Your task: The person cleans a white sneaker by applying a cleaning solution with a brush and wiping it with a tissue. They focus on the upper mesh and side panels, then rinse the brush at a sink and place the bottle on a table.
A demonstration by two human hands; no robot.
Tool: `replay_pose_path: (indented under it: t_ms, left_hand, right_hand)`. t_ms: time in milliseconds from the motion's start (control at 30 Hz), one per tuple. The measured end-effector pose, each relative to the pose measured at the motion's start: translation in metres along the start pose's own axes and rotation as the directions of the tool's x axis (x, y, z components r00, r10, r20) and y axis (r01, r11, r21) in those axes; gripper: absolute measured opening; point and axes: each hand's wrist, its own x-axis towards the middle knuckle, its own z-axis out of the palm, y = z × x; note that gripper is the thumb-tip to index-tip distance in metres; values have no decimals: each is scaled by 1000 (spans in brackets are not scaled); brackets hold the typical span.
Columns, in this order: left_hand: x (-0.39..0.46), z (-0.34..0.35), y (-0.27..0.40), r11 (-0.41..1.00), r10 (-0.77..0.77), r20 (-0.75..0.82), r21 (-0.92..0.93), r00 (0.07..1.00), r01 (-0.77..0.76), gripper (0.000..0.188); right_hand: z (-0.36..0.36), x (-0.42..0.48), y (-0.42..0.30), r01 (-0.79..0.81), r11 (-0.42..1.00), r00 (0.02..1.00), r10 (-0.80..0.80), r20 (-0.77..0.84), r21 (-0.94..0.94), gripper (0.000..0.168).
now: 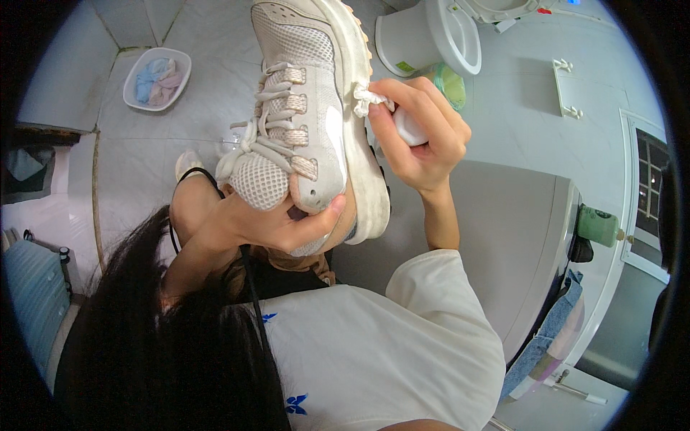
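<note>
A beige and white mesh sneaker (318, 124) is held up before me, its toe at the top of the view and its laces tied. My left hand (275, 218) grips it at the heel end, the thumb lying along the collar and some fingers hidden by the tongue. Between the thumb and fingertips of my right hand (426, 129) is a crumpled white tissue or wipe (369, 99), which touches the side of the pale midsole (356, 129). A smooth white rounded object (409, 127) also sits inside my right hand; what it is I cannot tell.
On the tiled floor stands a white basin (183, 81) with blue and pink cloths. A toilet (420, 40) is at the upper right, beside a green-lined bin (450, 86). A large grey appliance (506, 237) rises at my right. Denim cloth (550, 323) hangs beyond it.
</note>
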Motion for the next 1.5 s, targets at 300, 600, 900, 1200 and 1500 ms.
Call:
replay_pose_path:
  t_ms: [300, 600, 900, 1200, 1500]
  left_hand:
    - [-1, 4, 5, 952, 98, 33, 289, 995, -104, 26]
    - [6, 7, 7, 491, 497, 367, 628, 786, -604, 24]
    - [9, 7, 3, 123, 490, 561, 713, 667, -691, 26]
    - [0, 17, 3, 679, 459, 257, 516, 851, -522, 26]
    - [4, 11, 0, 749, 412, 214, 474, 886, -463, 24]
  right_hand:
    - [6, 8, 5, 50, 994, 996, -57, -69, -96, 16]
    - [12, 46, 25, 88, 991, 995, -93, -47, -105, 11]
    - [5, 71, 9, 18, 999, 992, -14, 129, -27, 14]
    - [-5, 49, 23, 95, 971, 991, -71, 116, -220, 13]
    - [-12, 29, 9, -29, 986, 987, 55, 154, -165, 13]
